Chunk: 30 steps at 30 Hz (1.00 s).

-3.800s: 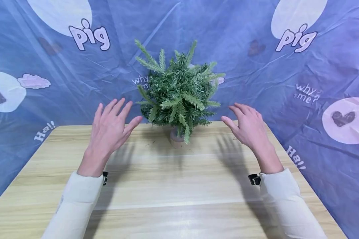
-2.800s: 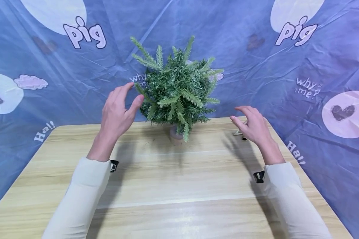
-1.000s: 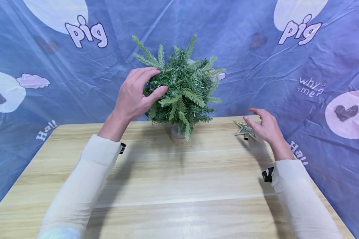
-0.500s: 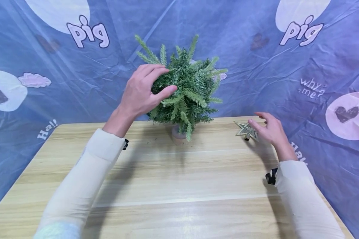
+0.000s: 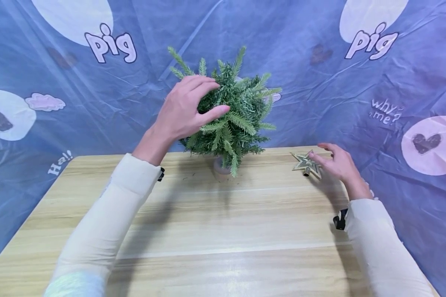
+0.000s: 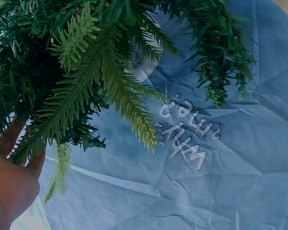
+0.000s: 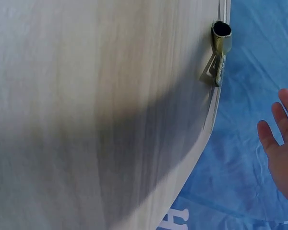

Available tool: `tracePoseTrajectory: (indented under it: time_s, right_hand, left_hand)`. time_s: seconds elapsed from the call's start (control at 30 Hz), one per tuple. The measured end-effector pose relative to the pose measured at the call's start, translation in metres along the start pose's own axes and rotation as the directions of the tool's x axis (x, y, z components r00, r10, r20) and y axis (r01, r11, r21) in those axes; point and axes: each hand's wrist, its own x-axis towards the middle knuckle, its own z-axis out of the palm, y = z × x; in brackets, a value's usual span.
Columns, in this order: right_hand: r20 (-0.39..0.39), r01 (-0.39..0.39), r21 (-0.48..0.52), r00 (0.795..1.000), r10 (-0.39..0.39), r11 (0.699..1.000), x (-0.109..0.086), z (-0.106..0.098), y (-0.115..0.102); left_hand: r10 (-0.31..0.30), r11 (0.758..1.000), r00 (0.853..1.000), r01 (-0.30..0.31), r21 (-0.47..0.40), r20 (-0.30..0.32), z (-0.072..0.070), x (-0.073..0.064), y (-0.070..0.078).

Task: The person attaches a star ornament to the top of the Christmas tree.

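Observation:
A small artificial Christmas tree [image 5: 245, 107] with bushy green branches stands near the back of the table on a pale round base [image 5: 221, 169]. My left hand [image 5: 183, 108] is at its left upper side, thumb and fingers spread apart with foliage between them. In the left wrist view, fingertips of the left hand [image 6: 14, 191] reach in among the branches [image 6: 72, 100]. To the right of the tree lies a gold star tree topper [image 5: 304, 161] with a short hollow tube. My right hand [image 5: 340, 166] hovers just right of the star, fingers loosely bent, holding nothing.
The pale wooden table [image 5: 208, 222] ends close behind the tree. A blue printed cloth [image 5: 141, 99] hangs at the back and along both sides. In the right wrist view the star topper [image 7: 221, 52] lies near the table's edge.
My left hand has risen and moved right, from beside the tree to its upper left foliage. My right hand has shifted right and slightly down, uncovering the star.

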Motion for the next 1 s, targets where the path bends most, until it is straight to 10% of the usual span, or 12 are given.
tracePoseTrajectory:
  time_s: [0.37,1.0]
  right_hand:
    - [0.04,-0.043,0.004,0.998,0.043,0.999,0.002,0.001,0.013]
    - [0.194,-0.054,-0.052,0.979,0.063,0.997,-0.005,0.007,0.039]
  left_hand:
    - [-0.109,0.984,0.986,0.089,0.151,0.124,-0.002,0.009,0.003]
    - [-0.134,0.975,0.983,0.107,0.192,0.129,0.003,0.004,0.004]
